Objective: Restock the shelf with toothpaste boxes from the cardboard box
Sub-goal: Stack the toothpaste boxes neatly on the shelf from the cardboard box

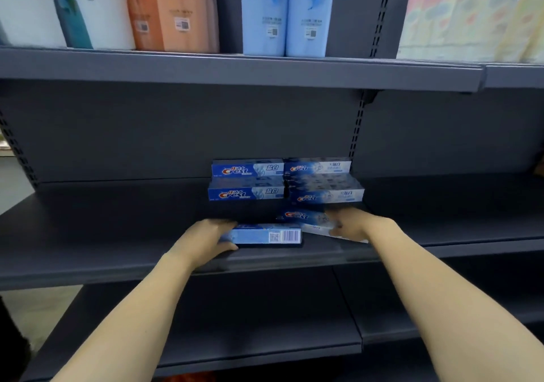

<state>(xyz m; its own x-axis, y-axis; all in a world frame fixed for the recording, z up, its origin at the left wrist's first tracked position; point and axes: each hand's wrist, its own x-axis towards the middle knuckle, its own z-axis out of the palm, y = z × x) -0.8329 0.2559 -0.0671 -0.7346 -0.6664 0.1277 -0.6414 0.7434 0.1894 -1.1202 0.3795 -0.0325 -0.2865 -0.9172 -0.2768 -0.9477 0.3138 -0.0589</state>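
Several blue Crest toothpaste boxes stand in two rows at the back of the dark grey middle shelf (103, 234): a darker blue row (245, 194) on the left, a paler row (325, 196) on the right. My left hand (206, 239) grips the left end of a blue toothpaste box (269, 234) lying barcode-side up near the shelf's front. My right hand (351, 224) holds another pale toothpaste box (309, 219), tilted on the shelf just in front of the right row. The cardboard box is out of view.
The upper shelf (235, 71) carries tall shampoo bottles, white, orange (176, 10) and light blue (284, 13), with pastel packs (471, 16) at the right. A lower shelf (265, 346) sits beneath my arms. A perforated upright (357, 128) divides the shelf bays.
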